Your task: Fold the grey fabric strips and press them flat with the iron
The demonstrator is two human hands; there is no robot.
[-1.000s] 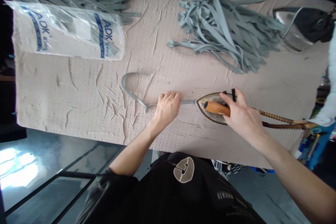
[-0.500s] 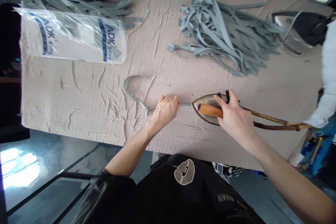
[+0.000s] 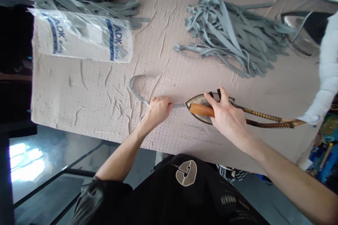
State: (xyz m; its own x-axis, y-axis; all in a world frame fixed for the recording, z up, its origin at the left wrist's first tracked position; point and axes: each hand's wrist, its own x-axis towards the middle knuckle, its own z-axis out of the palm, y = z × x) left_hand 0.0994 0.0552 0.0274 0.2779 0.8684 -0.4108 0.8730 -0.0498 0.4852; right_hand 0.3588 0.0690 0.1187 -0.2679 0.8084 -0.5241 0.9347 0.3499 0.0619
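My right hand (image 3: 227,116) is shut around the wooden handle (image 3: 200,110) of a flat iron (image 3: 208,103), which rests on the padded surface with its tip pointing left. The hand hides part of the handle. My left hand (image 3: 158,110) grips a grey fabric strip (image 3: 138,93) just ahead of the iron's tip. The strip runs flat from under the iron, past my left hand, and curls into a hook shape on the left. Its stretch beneath the iron is hidden.
A beige padded ironing surface (image 3: 87,91) shows many creases. On it lie a heap of grey strips (image 3: 232,38), a plastic ADK bag (image 3: 81,37) and a second iron (image 3: 298,31). A braided cord (image 3: 266,119) trails right. A co-worker's white sleeve (image 3: 327,77) enters at right.
The iron has slid left along the strip, towards my left hand. My left hand has also shifted left, and the whole view has drifted slightly.
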